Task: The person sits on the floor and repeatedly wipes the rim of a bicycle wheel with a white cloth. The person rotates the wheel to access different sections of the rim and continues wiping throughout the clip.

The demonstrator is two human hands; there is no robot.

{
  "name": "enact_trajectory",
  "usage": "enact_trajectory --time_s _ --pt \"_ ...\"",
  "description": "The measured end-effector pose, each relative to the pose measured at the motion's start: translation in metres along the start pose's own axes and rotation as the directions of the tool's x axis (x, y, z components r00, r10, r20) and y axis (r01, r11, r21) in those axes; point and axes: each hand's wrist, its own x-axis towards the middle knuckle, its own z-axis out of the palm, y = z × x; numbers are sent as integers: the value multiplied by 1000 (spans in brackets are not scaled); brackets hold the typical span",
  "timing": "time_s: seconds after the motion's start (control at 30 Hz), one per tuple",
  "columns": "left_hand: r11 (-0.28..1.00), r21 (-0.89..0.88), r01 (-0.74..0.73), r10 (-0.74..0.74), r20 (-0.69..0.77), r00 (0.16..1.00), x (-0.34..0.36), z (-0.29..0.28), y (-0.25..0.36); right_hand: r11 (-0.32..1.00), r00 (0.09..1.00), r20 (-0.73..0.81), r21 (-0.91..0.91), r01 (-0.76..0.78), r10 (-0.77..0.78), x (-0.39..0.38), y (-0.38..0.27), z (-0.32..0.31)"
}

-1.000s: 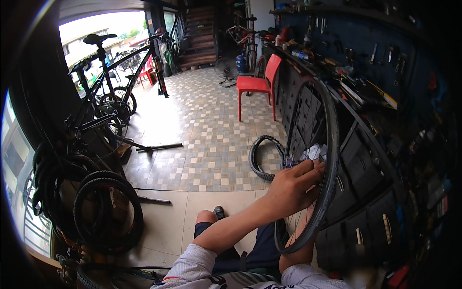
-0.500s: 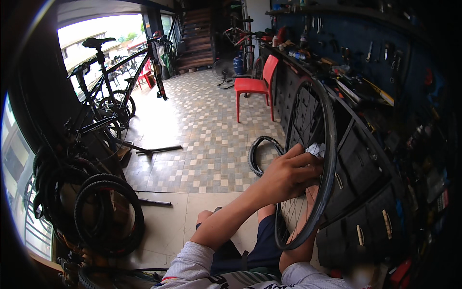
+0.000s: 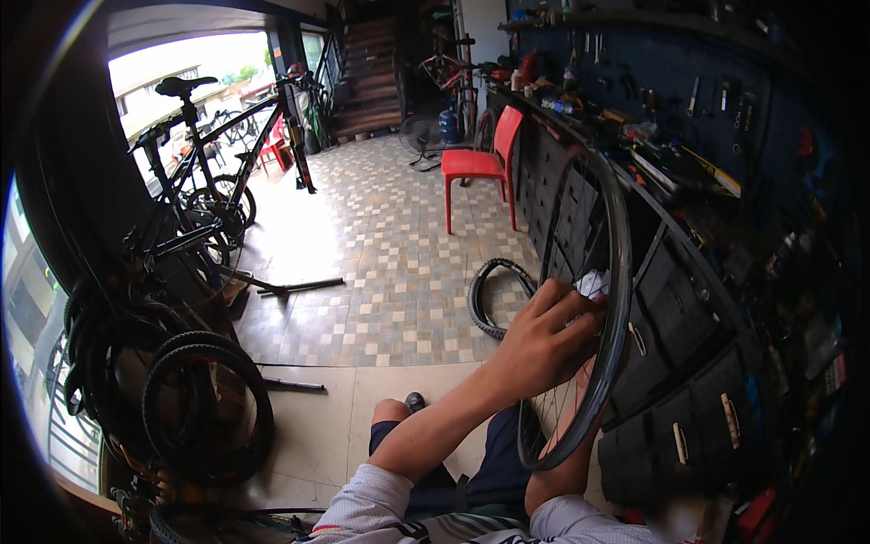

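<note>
A bare-rimmed spoked wheel [image 3: 618, 299] stands upright, slightly slanted, in front of me at the right. My left hand [image 3: 557, 331] reaches across to its middle, fingers curled among the spokes near the hub; what exactly they pinch is hidden. My right hand [image 3: 587, 361] is mostly behind the rim and my left hand, its fingers out of sight, with the forearm rising through the wheel's lower part. Something white and crumpled [image 3: 592, 282] shows just beyond my fingers. A loose tyre [image 3: 485, 304] lies on the floor behind the wheel.
A red chair [image 3: 480, 163] stands ahead by dark drawers [image 3: 671, 317] and a cluttered workbench [image 3: 634, 140]. Bicycles [image 3: 208, 172] and stacked tyres [image 3: 154, 390] line the left, with a stand [image 3: 299, 286] jutting onto the tiled floor. A fan [image 3: 420, 136] is farther back.
My left hand has shifted slightly, up and back down, with its fingers flexing near the hub. The wheel stays in nearly the same position.
</note>
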Motion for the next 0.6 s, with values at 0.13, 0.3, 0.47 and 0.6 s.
enact_trajectory --time_s 0.13,0.3,0.47,0.6 --pt "994 101 50 -47 -27 999 -4 3 7 969 999 -49 245 23 -11 0 -27 25" --pt "990 122 64 -53 -95 994 -5 9 16 979 981 -105 143 -145 161 3 -56 25" --pt "992 -7 126 -126 -14 992 -5 9 17 955 946 -134 39 -293 295 15 -83 26" --pt "936 -320 147 -95 175 980 4 -6 16 981 973 -130 53 -185 190 6 -67 8"
